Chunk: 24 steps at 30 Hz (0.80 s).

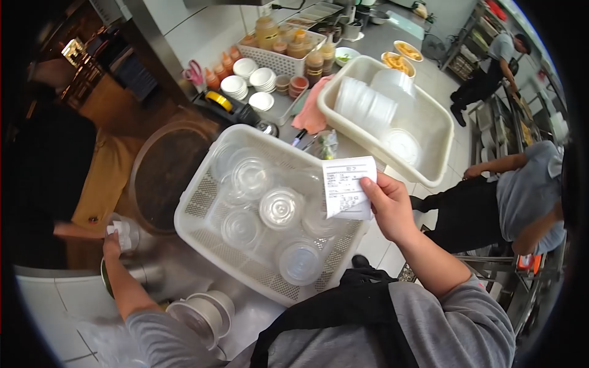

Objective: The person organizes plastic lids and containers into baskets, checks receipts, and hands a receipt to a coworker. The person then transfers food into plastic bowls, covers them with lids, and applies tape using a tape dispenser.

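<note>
My right hand (392, 205) pinches a printed white receipt (348, 184) between thumb and fingers, held above the right side of a white perforated basket (205, 248). Clear round plastic lids or containers (281, 208) lie inside that basket. At the far left, my left hand (111, 245) is closed on a clear plastic cup (129, 236) with white paper at it. Another person's hand (76, 230) reaches toward the same cup from the left. Whether that hand touches the cup is unclear.
A white tub (438, 144) with stacked clear lids stands at the upper right. Behind are sauce bottles (267, 34), small white cups (233, 86) and a pink cloth (314, 104). A round brown tray (169, 178) is left. Two people (491, 67) (491, 202) stand right.
</note>
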{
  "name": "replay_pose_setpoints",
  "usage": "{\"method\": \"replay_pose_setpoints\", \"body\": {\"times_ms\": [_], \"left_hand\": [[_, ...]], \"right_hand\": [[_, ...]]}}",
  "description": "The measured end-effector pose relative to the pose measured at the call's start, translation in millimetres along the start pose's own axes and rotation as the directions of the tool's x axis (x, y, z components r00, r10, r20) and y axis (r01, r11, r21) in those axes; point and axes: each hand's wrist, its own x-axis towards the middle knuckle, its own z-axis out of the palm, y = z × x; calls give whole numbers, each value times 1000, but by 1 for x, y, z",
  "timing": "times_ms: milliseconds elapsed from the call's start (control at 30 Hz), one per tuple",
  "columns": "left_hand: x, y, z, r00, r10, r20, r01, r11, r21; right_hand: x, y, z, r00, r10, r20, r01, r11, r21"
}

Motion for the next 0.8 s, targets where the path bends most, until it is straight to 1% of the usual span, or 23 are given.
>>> {"method": "replay_pose_setpoints", "body": {"times_ms": [67, 100, 133, 167, 200, 233, 267, 300, 333, 367, 400, 433, 467, 500, 533, 600, 633, 667, 700, 733, 767, 800], "left_hand": [[-16, 13, -7, 975, -48, -217, 90, 979, 185], [-26, 34, -19, 926, -99, -364, 157, 979, 133], [-30, 56, -34, 853, -154, -498, 219, 973, 74], [-18, 62, -45, 820, -41, -571, 103, 992, 76], [-14, 83, -65, 767, 66, -638, -12, 996, 89], [-8, 109, -72, 598, 94, -796, -151, 988, 4], [-3, 141, -88, 546, 185, -817, -388, 920, -51], [-31, 203, -109, 592, 196, -782, -536, 820, -199], [-77, 273, -126, 633, 261, -729, -662, 672, -334], [-118, 331, -128, 706, 316, -634, -692, 496, -524], [-179, 385, -134, 739, 442, -508, -674, 473, -568], [-210, 415, -117, 691, 602, -399, -677, 348, -648], [-263, 446, -115, 611, 735, -295, -658, 263, -706], [-300, 471, -107, 464, 823, -327, -634, 51, -771], [-337, 491, -102, 413, 855, -315, -528, -57, -847], [-386, 524, -87, 386, 805, -450, -436, -271, -858], [-403, 534, -86, 403, 795, -453, -433, -270, -860], [-417, 545, -84, 400, 773, -493, -451, -302, -840], [-434, 555, -83, 394, 748, -534, -475, -332, -815], [-450, 564, -81, 408, 735, -541, -482, -330, -812], [-464, 572, -80, 480, 716, -506, -505, -246, -827], [-479, 580, -78, 548, 694, -467, -516, -159, -841]], "right_hand": [[-2, -2, 1, 1000, -15, 4, 14, 999, 42], [-4, -4, 1, 999, -32, 1, 32, 999, 16], [-5, -6, 0, 1000, -28, -8, 28, 1000, 13], [-7, -8, -2, 999, -49, -9, 49, 999, -15], [-9, -9, -3, 998, -69, -9, 69, 997, -42], [-10, -9, -5, 998, -64, -10, 64, 997, -41], [-12, -10, -7, 998, -69, -10, 69, 997, -23], [-14, -12, -9, 997, -75, -7, 75, 997, -7], [-17, -14, -11, 998, -70, 1, 70, 998, -9], [-21, -16, -14, 998, -66, -14, 66, 998, -10], [-24, -19, -18, 998, -63, -25, 63, 998, -11], [-27, -19, -22, 998, -61, -11, 61, 998, -14], [-32, -18, -27, 997, -80, -1, 80, 996, 43], [-37, -19, -33, 995, -101, 6, 100, 990, 103], [-41, -23, -40, 994, -108, 18, 106, 989, 105], [-54, -29, -55, 977, -210, 28, 209, 978, 21], [-59, -28, -64, 973, -230, 4, 230, 973, -15], [-65, -31, -76, 976, -219, 25, 219, 975, -26], [-72, -36, -88, 969, -247, 31, 248, 967, -51], [-76, -41, -100, 958, -285, 36, 287, 956, -69], [-79, -44, -114, 955, -291, 53, 295, 953, -64], [-84, -47, -129, 954, -289, 83, 298, 945, -132]]}}
